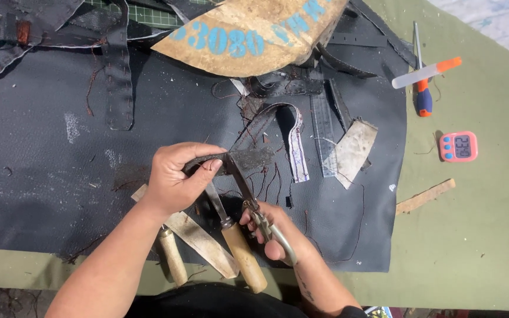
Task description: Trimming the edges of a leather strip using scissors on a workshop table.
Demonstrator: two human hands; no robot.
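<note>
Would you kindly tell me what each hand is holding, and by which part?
The left hand pinches a dark strap piece by its left end. The right hand grips metal scissors by their handles, with the blades at the strap.

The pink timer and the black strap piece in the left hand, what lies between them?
In the head view, between the timer and the strap piece lie a clear ruler and a pale scrap on the black sheet, then bare green cloth.
</note>
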